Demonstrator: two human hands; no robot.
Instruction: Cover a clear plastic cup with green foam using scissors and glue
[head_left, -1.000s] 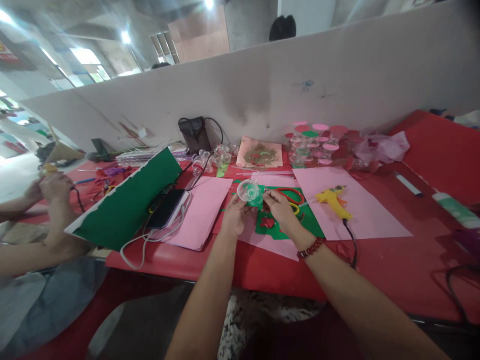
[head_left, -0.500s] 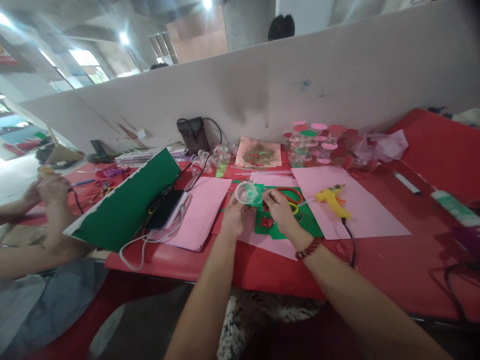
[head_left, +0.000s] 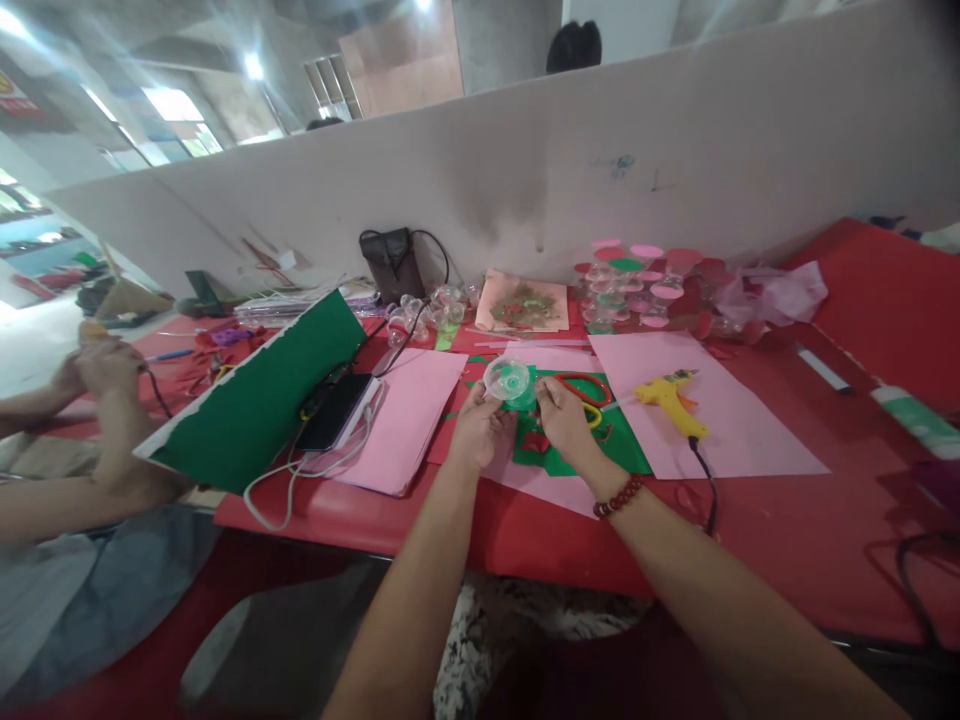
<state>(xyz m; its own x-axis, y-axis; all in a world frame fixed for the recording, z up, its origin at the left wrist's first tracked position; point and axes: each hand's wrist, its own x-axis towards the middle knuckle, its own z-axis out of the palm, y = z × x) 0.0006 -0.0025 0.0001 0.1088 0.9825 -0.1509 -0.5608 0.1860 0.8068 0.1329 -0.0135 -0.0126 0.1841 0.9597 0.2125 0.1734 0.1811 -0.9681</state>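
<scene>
My left hand [head_left: 480,428] is closed around the side of a clear plastic cup [head_left: 506,378], its round rim tilted toward me. Against the cup's far side is a small piece of green paper [head_left: 529,388]. My right hand [head_left: 561,415] pinches at the edge of this green piece; its fingertips are partly hidden. Just beyond the right hand lie scissors with orange and yellow handles [head_left: 594,390]. Under both hands is a larger green sheet [head_left: 626,450] with a red scrap [head_left: 535,441] on it.
A yellow glue gun [head_left: 671,395] lies on pink paper [head_left: 742,440] at right. Stacked clear cups with coloured discs [head_left: 630,285] stand behind. At left are a phone [head_left: 337,412], cables, and a leaning green board [head_left: 255,400]. Another person's hands [head_left: 109,365] work at far left.
The cup has turned so that its opening faces up more, and the green piece has shifted with it. Both hands keep their hold. The whole view has moved slightly.
</scene>
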